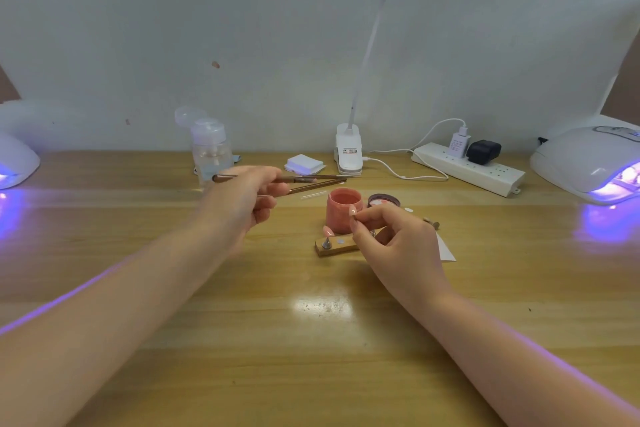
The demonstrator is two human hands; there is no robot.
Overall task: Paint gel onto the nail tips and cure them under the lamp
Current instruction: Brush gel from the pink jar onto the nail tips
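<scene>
My left hand [250,197] grips a thin brown brush [311,186] whose tip points right toward the open pink gel jar [343,210]. A second brush [313,178] lies on the table just behind it. My right hand [391,236] pinches a small nail tip [353,211] between thumb and forefinger, right in front of the jar. Below that hand lies a wooden holder block [334,247] with a metal stand on it. One curing lamp [588,163] glows purple at the right, another [15,163] at the left.
The jar's dark lid [383,200] lies right of the jar. At the back stand a clear pump bottle [211,152], a stack of white wipes [304,164], a clip desk lamp [349,152] and a power strip [467,168]. White paper [446,248] lies by my right hand.
</scene>
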